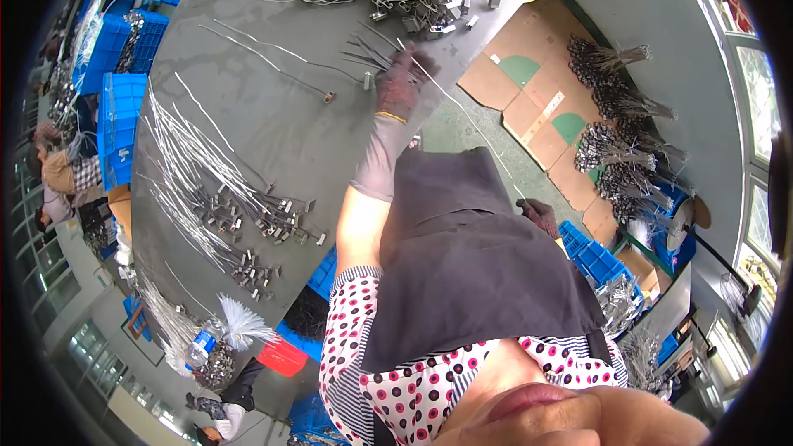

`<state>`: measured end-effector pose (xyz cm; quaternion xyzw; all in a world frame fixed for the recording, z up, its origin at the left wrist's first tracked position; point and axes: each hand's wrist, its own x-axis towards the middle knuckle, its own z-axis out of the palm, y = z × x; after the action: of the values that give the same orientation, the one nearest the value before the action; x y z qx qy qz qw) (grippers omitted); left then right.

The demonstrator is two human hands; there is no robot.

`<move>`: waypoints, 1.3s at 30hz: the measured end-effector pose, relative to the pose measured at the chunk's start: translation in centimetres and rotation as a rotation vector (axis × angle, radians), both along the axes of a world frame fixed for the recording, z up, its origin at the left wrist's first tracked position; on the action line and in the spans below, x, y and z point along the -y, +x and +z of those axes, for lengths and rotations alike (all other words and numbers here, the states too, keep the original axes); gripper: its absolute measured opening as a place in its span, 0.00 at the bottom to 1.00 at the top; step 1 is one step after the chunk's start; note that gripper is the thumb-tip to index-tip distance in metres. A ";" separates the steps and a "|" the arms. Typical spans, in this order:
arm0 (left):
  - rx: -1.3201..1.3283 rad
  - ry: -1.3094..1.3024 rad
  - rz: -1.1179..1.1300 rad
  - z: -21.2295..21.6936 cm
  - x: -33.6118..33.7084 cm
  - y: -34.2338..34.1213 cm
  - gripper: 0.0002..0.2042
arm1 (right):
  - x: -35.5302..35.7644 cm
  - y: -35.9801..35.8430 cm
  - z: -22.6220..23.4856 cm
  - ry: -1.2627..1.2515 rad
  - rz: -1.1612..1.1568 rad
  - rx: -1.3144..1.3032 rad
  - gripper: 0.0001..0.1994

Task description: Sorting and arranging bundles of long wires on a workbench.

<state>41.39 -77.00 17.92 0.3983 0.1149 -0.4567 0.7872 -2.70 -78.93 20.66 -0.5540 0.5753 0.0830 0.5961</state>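
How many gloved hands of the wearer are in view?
2: the left hand reaches to wires on the table; the right hand is beside the apron, partly hidden.

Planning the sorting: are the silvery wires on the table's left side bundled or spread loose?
Spread loose: the silvery wires fan out across the grey table, ends apart, no tie visible.

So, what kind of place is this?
Probably a small factory assembly workshop: a grey worktable piled with metal wires with clips, blue plastic crates, and bundled wires on flattened cardboard.
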 end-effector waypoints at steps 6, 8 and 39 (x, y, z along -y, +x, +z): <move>0.063 -0.063 0.249 2.5 -1.8 3.0 0.09 | -0.1 -3.0 -2.1 -0.055 -0.058 0.004 0.13; 0.083 0.011 0.242 2.7 -2.1 2.5 0.09 | 0.4 -2.3 -1.5 -0.094 -0.032 0.000 0.13; 0.188 0.204 0.110 2.0 -8.6 4.5 0.13 | 1.8 46.3 -1.2 -0.577 0.540 0.545 0.33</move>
<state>45.88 -68.38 19.89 0.5104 0.1080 -0.3595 0.7737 43.56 -80.77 19.47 -0.8281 0.2332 -0.0766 0.5041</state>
